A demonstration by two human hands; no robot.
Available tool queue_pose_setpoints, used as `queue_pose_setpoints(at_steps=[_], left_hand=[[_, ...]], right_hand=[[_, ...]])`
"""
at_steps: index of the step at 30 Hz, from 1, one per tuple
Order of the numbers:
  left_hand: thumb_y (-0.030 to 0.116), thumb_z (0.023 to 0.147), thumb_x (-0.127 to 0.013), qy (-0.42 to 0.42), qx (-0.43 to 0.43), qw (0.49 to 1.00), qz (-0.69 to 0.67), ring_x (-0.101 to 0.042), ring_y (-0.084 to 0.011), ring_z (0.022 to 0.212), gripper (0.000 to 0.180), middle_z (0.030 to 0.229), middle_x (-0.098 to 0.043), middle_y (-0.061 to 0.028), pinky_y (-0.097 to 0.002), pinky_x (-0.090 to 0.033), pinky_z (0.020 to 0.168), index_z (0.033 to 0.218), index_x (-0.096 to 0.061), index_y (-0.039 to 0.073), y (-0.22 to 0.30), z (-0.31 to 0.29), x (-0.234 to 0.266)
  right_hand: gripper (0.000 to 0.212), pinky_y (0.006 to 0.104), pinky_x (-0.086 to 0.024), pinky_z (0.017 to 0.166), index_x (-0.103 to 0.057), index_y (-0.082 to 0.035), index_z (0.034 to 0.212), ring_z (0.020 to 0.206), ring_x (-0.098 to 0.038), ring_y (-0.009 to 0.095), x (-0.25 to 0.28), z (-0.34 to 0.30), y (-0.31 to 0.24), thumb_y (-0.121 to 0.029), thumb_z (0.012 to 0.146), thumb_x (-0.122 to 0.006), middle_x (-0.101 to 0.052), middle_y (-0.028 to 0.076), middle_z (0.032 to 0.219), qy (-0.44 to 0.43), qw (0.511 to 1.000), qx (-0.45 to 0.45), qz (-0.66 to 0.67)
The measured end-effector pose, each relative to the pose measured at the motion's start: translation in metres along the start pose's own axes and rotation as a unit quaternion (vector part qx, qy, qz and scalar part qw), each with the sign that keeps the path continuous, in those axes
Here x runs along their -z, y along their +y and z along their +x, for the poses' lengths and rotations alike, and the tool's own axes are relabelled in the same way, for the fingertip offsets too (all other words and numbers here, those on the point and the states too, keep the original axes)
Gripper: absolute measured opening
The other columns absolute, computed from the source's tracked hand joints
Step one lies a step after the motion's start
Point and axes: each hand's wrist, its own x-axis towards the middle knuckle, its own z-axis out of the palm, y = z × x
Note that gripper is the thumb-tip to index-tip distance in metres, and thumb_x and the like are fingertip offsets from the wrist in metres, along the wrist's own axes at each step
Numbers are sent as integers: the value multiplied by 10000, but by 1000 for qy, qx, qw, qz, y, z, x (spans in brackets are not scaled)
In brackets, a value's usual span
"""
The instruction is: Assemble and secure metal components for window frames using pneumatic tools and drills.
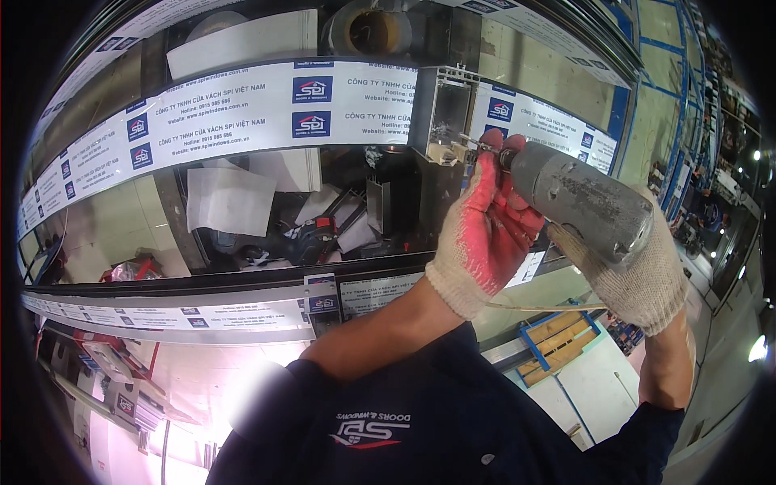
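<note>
My right hand point(634, 283), in a knitted cream glove, grips a worn grey power driver point(578, 194) by its handle. The tool's nose faces left. My left hand point(489, 230), in a glove with a red-coated palm, is closed at that nose, its thumb and fingertips around the thin metal bit point(481, 144). The bit's tip is by the lower corner of a short hollow metal profile piece point(449, 113). This piece lies across a long profile point(275, 105) covered in printed white film. Whether the tip touches it I cannot tell.
Below the long profile, a shelf holds a black-and-red power tool point(319, 230), paper sheets point(230, 200) and dark offcuts. A thick roll point(368, 32) lies beyond it. Another film-covered profile point(226, 315) runs nearer me. A wooden-slatted blue frame point(558, 343) stands at lower right.
</note>
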Motion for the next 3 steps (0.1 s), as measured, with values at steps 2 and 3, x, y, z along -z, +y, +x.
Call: queue_pose_setpoints(at_steps=[2, 3], left_hand=[[362, 1184, -509, 10, 16, 999, -31, -616, -106, 857, 301, 1399, -706, 80, -299, -543, 763, 1457, -611, 285, 0, -2, -1], [362, 1184, -509, 9, 16, 999, -32, -616, -106, 857, 301, 1399, -706, 80, -299, -543, 763, 1457, -611, 285, 0, -2, -1]], right_hand=[[399, 368, -586, 968, -773, -26, 1257, 1058, -775, 255, -2, -1, 0, -193, 923, -913, -824, 123, 1158, 8, 1000, 6, -18], [399, 368, -586, 968, -773, -26, 1257, 1058, -775, 255, -2, -1, -1, -193, 923, -913, -824, 123, 1158, 7, 1000, 6, -18]])
